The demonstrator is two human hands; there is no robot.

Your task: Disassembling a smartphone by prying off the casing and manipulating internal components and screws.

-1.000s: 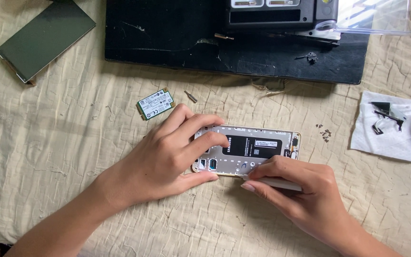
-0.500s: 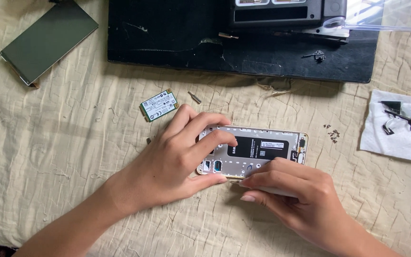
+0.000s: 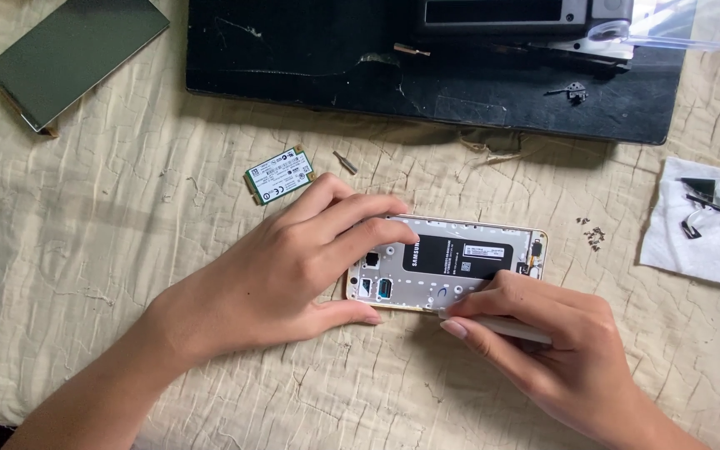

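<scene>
Since the earlier pictures the view has drifted a little, so the whole scene sits slightly lower and to the right; both hands have stayed on the phone, and the right fingers have crept a touch closer along its near edge.

At far left one dark green rectangular glass panel (image 3: 72, 58) lies tilted on the cream quilted cloth (image 3: 110, 333). Next comes one small green circuit card with a white label (image 3: 279, 175), and just beside it one short metal screwdriver bit (image 3: 344, 162). Behind them lies one black flat board (image 3: 310, 67).

The left hand (image 3: 289, 267) is spread, not clenched: its fingers press flat on the left end of the opened phone body, a pale metal frame with a black battery (image 3: 447, 262), and the thumb braces the near edge. That phone lies flat on the cloth at centre, between the two hands.

The right hand (image 3: 560, 350) is curled in a pinch around one slim grey tool (image 3: 502, 327), held against the phone's near edge.

At far right, one white paper sheet (image 3: 702, 242) carries a few small black parts; their number cannot be told.
</scene>
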